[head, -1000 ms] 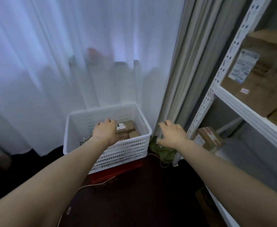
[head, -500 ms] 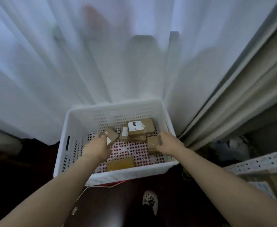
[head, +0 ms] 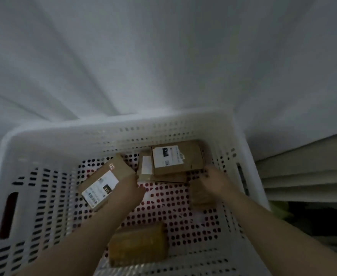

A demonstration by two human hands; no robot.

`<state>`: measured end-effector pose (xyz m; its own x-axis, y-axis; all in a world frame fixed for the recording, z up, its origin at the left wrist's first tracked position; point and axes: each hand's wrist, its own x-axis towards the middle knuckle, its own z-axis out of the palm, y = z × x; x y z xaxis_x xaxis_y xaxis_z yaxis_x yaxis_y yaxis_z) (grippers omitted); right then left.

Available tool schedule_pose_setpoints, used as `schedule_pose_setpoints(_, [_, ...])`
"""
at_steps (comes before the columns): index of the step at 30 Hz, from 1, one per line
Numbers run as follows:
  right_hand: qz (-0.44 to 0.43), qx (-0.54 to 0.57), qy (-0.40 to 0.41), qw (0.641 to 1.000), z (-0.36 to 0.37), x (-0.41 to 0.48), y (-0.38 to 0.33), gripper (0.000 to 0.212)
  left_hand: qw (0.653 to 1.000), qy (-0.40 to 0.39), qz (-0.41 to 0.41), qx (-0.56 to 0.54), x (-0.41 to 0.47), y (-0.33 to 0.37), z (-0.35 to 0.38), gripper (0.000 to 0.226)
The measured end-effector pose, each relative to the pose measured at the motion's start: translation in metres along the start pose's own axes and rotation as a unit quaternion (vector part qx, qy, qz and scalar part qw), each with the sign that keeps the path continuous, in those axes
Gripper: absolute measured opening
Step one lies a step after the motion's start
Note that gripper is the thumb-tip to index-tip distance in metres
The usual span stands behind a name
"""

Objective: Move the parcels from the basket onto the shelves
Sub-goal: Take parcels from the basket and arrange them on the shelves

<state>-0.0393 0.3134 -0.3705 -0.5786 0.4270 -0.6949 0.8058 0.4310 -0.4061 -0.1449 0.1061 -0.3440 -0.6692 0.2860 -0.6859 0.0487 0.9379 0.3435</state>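
Note:
A white perforated basket (head: 44,140) fills the view, with several brown cardboard parcels inside. My left hand (head: 130,191) grips a labelled parcel (head: 103,181), which is tilted up off the basket floor at the left of centre. My right hand (head: 215,183) holds a small plain brown parcel (head: 200,197) at the right side of the basket. Behind the hands lies a labelled parcel (head: 176,157) on top of a flatter one (head: 146,168). A tan parcel (head: 138,244) lies near the front wall. No shelves are in view.
A white curtain (head: 163,56) hangs right behind the basket. Beige curtain folds (head: 307,166) show at the right edge. Dark floor (head: 313,222) lies to the right of the basket. A slot handle (head: 9,214) is cut into the basket's left wall.
The view has dropped closer over the basket. My left hand has lifted and tilted its labelled parcel. My right hand stays on the small parcel at the right.

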Motion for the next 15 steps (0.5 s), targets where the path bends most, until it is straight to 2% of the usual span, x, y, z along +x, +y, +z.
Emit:
schedule_pose_setpoints(3, [0.022,-0.005,0.011,1.0,0.009,0.045,0.008,0.013,0.998,-0.013,-0.015,-0.058,0.053,0.004,0.022,0.046])
schedule_pose_setpoints(4, [0.034,-0.006,0.012,0.999,0.012,0.059,0.01,0.013,0.996,-0.019,-0.02,-0.081,0.07,0.003,0.029,0.039])
schedule_pose_setpoints(6, [0.053,-0.004,0.015,0.998,0.018,0.082,0.013,0.032,0.991,-0.02,-0.043,-0.125,0.101,-0.001,0.045,0.009])
schedule_pose_setpoints(8, [0.074,0.013,0.028,0.997,0.025,0.101,0.016,0.048,0.984,-0.02,-0.061,-0.165,0.124,-0.003,0.058,0.025])
schedule_pose_setpoints(11, [0.098,0.062,0.035,0.993,0.038,0.122,0.023,0.053,0.972,-0.033,-0.069,-0.222,0.144,-0.004,0.074,0.022])
schedule_pose_setpoints(13, [0.105,0.101,0.046,0.988,0.044,0.127,0.024,0.058,0.963,-0.042,-0.067,-0.257,0.15,-0.006,0.081,0.009])
schedule_pose_setpoints(14, [0.104,0.121,0.056,0.986,0.046,0.126,0.024,0.061,0.959,-0.038,-0.062,-0.273,0.149,-0.007,0.082,0.012])
schedule_pose_setpoints(15, [0.1,0.142,0.071,0.982,0.048,0.126,0.024,0.064,0.954,-0.037,-0.064,-0.289,0.149,-0.008,0.082,0.024])
